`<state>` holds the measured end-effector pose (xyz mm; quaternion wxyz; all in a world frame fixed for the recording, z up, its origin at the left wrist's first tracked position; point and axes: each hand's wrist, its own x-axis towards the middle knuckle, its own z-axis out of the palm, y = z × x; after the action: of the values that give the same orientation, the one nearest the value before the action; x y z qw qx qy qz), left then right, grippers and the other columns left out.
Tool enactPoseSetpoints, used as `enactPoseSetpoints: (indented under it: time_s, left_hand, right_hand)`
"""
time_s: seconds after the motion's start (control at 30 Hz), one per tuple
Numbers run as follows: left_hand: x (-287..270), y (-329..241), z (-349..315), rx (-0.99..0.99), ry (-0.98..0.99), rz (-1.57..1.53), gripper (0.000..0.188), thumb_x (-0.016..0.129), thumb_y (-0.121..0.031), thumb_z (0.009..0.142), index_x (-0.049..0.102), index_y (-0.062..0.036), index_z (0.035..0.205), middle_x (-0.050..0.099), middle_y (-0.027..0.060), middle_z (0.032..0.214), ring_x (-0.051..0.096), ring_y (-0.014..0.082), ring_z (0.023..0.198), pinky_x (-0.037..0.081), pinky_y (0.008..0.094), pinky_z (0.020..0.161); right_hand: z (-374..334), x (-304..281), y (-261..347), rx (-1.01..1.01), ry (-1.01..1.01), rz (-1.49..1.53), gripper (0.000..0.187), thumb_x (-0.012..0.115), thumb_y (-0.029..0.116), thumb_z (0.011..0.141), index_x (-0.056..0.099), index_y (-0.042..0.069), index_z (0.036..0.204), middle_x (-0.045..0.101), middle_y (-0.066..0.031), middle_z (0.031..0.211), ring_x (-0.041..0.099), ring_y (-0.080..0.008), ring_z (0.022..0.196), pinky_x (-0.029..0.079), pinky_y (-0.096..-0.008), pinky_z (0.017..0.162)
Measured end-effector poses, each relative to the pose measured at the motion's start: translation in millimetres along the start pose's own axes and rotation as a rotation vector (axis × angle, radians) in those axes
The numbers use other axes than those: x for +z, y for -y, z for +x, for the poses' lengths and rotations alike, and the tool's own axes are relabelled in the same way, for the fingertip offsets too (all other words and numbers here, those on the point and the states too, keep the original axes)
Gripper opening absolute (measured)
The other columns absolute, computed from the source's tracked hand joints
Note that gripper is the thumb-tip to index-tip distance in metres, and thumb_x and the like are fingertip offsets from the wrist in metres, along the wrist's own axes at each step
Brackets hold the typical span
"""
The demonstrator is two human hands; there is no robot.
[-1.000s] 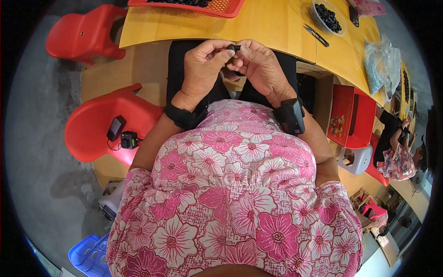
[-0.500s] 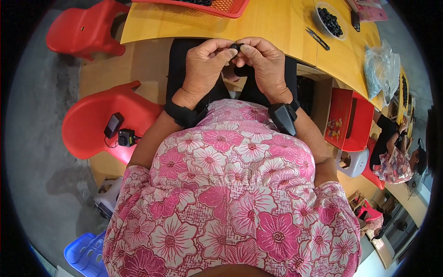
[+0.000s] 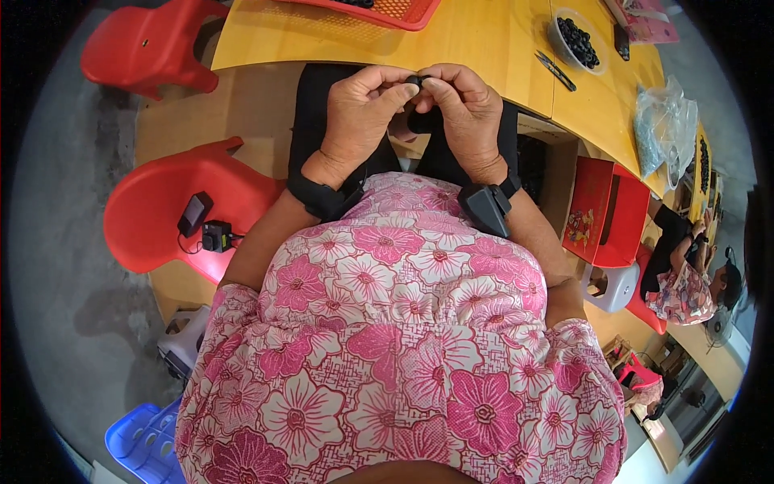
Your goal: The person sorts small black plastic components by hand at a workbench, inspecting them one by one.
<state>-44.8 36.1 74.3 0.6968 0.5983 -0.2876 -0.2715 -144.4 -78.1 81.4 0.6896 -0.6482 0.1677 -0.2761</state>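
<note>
Just off the near edge of the yellow table, a small black rounded piece (image 3: 417,81) is pinched between my two hands. My left hand (image 3: 355,113) grips it from the left with thumb and forefinger. From the other side, my right hand (image 3: 465,113) closes thumb and fingertips on the same piece. The fingers cover most of it, so its exact kind cannot be made out. Each wrist wears a black strap, and a dark box-shaped device (image 3: 485,210) sits on the right one.
A clear bowl (image 3: 595,66) of small black pieces and thread snips (image 3: 556,71) lie right on the yellow table (image 3: 476,40). A red basket (image 3: 403,18) stands at the far edge. Beside me are a red chair (image 3: 153,202) with small devices and a red box (image 3: 592,214). Other people sit at right.
Both hands stay nearly in place, still pinching the black piece, with slight finger movement. The whole view has shifted a little.
</note>
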Motion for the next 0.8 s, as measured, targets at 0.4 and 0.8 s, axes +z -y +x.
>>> enactPoseSetpoints:
  time_s: [0.4, 0.8]
  left_hand:
    - [0, -8, -1, -0.095, 0.058, -0.033, 0.018, 0.064, -0.008, 0.085, 0.064, 0.0018, 0.1, 0.063, 0.0019, 0.079, 0.057, 0.006, 0.066, 0.051, 0.0207, 0.057]
    - [-1, 0, 0, -0.156, 0.091, -0.103, 0.019, 0.064, -0.01, 0.085, 0.064, 0.0015, 0.1, 0.059, -0.0001, 0.08, 0.054, 0.0049, 0.067, 0.056, 0.0223, 0.053]
  right_hand:
    - [1, -8, -4, -0.105, -0.017, -0.173, 0.005, 0.06, 0.001, 0.086, 0.063, 0.0, 0.089, 0.063, -0.0022, 0.073, 0.06, -0.0063, 0.063, 0.049, -0.0193, 0.057]
    - [3, -10, -5, -0.204, 0.062, -0.319, 0.004, 0.062, 0.001, 0.084, 0.063, 0.001, 0.088, 0.063, -0.0034, 0.07, 0.061, -0.0073, 0.063, 0.049, -0.0191, 0.056]
